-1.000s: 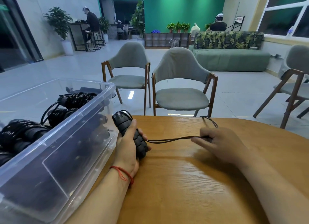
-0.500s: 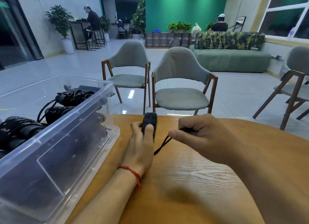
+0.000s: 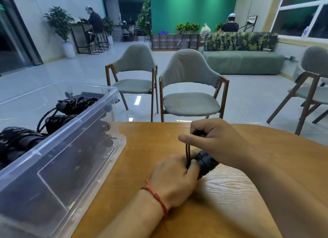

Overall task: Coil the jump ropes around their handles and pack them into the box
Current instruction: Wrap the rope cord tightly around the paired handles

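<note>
My left hand [image 3: 174, 180] grips the black jump rope handles [image 3: 206, 162], wound with rope, just above the wooden table [image 3: 134, 166]. Only the right end of the bundle shows past my fingers. My right hand [image 3: 211, 140] hovers right above it and pinches the last doubled stretch of thin black rope [image 3: 187, 151], which runs straight down into the bundle. To the left stands the clear plastic box [image 3: 74, 149]. Several coiled black jump ropes [image 3: 74, 104] lie inside it.
Two grey chairs with wooden legs [image 3: 190, 88] stand just beyond the table's far edge, a third at the right [image 3: 310, 88]. A green sofa [image 3: 243, 60] and people sit far back in the room. The box fills the table's left side.
My left hand has turned the bundle from pointing away to lying sideways and moved it right. My right hand has brought the rope end up over the bundle, and the free rope is shorter.
</note>
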### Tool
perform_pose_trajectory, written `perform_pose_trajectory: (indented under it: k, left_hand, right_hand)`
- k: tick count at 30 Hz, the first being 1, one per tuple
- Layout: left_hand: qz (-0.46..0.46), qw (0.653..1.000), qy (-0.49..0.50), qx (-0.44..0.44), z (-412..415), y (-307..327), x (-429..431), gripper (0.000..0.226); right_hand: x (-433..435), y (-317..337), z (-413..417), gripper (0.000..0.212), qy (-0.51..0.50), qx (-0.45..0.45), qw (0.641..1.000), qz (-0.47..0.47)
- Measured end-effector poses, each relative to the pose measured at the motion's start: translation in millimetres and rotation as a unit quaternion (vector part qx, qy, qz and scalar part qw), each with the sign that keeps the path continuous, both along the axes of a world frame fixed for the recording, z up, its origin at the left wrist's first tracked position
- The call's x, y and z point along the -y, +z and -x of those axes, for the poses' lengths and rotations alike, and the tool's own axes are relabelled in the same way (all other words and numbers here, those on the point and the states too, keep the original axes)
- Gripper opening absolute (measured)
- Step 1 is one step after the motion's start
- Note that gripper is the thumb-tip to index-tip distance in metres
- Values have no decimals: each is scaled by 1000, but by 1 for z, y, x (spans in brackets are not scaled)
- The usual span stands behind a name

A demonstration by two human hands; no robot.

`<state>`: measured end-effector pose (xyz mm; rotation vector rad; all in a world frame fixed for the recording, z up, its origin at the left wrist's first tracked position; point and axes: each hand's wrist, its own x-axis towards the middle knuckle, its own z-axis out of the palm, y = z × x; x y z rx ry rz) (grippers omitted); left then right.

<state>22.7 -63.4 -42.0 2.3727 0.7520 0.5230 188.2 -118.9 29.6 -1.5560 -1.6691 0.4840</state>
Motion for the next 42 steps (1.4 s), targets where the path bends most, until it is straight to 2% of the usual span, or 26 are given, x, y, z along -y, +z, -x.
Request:
perform_pose_trajectory:
  k: [3, 8, 14, 20, 23, 27, 29, 32, 39, 42]
  left_hand:
    - [17, 998, -39, 35, 2, -1, -1, 40]
    - [-21, 995, -5, 98, 2, -12, -9, 22]
    - [29, 987, -65, 142, 5, -13, -10, 45]
    - [95, 964, -83, 236, 10, -12, -12, 41]
    - [106, 951, -35, 288, 13, -14, -19, 39]
    - [107, 939, 24, 327, 13, -19, -32, 28]
    - [151, 924, 40, 349, 13, -17, -34, 30]
    - [223, 903, 60, 362, 14, -16, -36, 34]
    - [379, 837, 101, 382, 13, -18, -45, 40]
    - [440, 789, 111, 413, 15, -16, -49, 39]
  right_hand:
    - [2, -1, -14, 40, -29, -14, 999, 18]
    - [-1, -17, -33, 52, -28, -48, 992, 116]
    - [0, -26, -47, 42, 46, -114, 976, 180]
    - [-11, -53, -42, 18, 50, -223, 961, 155]
    - [-16, -63, -26, 10, -2, -215, 968, 129]
    - [-24, -76, 0, 8, -25, -269, 958, 98]
    - [-26, -79, 11, 8, -30, -256, 964, 62]
    - [-27, -85, 19, 19, -34, -194, 980, 33]
    - [-24, -96, 21, 17, -66, 23, 998, 9]
    - [-23, -97, 16, 12, -58, 143, 988, 19]
